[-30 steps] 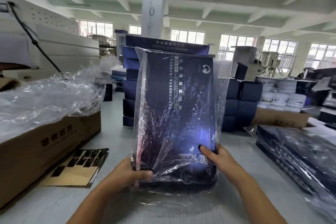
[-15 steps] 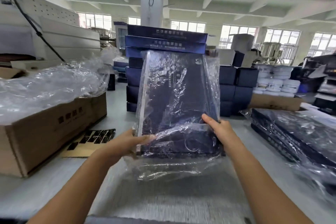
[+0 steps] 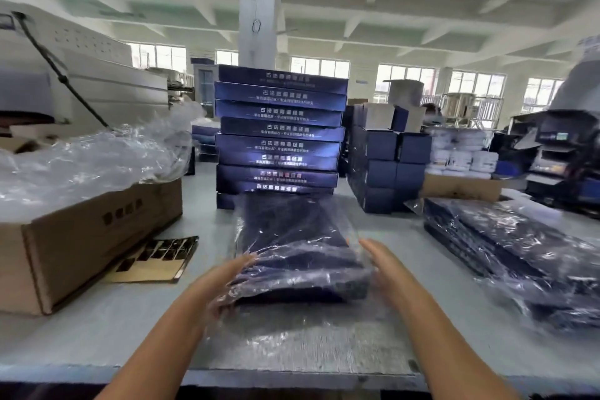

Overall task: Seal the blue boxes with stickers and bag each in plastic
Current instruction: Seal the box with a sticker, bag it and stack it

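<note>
Because the flat dark-blue cardboard box [image 3: 298,247] already sits inside its clear crinkled plastic bag [image 3: 292,334], it lies flat on the pale grey surface [image 3: 97,334], just before the tall stack of unbagged blue boxes [image 3: 279,133]. The left hand [image 3: 224,282] and right hand [image 3: 383,266] flank its near corners, each grip apart with fingers straight, seemingly squaring it and smoothing the plastic. A pile of bagged boxes [image 3: 506,243] on the right is probably its destination.
</note>
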